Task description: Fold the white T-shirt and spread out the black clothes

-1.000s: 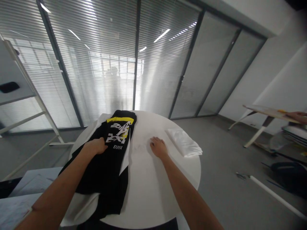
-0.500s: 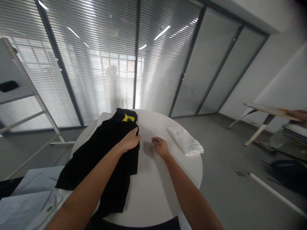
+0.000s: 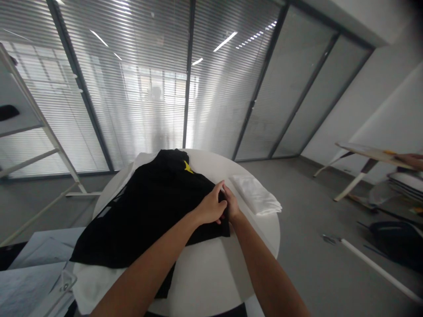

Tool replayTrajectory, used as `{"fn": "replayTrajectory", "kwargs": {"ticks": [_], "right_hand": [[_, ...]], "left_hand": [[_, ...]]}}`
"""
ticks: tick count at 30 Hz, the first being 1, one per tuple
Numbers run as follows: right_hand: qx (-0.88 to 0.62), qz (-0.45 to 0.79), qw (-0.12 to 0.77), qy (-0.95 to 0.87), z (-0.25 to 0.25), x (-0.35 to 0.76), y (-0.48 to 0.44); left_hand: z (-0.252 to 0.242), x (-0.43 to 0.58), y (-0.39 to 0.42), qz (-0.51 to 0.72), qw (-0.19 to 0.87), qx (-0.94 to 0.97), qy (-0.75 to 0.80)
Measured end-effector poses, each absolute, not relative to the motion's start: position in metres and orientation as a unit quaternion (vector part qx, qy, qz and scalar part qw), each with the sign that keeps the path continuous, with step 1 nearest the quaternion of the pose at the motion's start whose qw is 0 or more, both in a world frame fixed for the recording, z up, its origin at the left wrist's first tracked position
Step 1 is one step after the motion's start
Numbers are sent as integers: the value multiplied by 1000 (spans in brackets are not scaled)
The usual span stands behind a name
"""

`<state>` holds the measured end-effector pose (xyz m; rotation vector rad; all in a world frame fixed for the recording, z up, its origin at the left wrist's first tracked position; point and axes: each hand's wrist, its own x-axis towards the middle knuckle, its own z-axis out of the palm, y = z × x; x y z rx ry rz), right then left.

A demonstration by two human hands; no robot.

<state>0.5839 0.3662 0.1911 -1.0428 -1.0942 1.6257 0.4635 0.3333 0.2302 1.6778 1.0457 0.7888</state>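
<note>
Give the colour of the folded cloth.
White; the folded cloth shows best in the head view.

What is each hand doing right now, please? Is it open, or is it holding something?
Left hand: closed, holding the edge of the black shirt.
Right hand: closed, pinching the same edge of the black shirt.

Head-worn camera close above hands (image 3: 209,209), facing forward and down across round white table (image 3: 201,281).

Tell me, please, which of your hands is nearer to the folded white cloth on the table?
Right. The right hand is close beside the folded white cloth, just left of it in this view; the left hand is farther away, on the black shirt.
</note>
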Motion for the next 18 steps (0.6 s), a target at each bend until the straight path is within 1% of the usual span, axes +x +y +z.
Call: {"fn": "replayTrajectory", "kwargs": {"ticks": [2, 5, 7, 9, 12, 18], "right_hand": [[-385, 689, 436, -432, 193, 583, 366], [-362, 676, 433, -474, 192, 583, 368], [-388, 636, 423, -516, 189, 584, 371], [-475, 542, 412, -557, 184, 587, 377], [-602, 381, 394, -581, 175, 592, 386], [-674, 266, 380, -575, 169, 605, 400]], "left_hand": [[230, 443, 326, 312, 431, 724, 439], [227, 401, 310, 301, 241, 782, 490], [221, 374, 299, 264, 132, 776, 557], [212, 353, 289, 208, 60, 778, 589], [200, 336, 276, 149, 22, 790, 595], [191, 335, 264, 146, 36, 814, 561]]}}
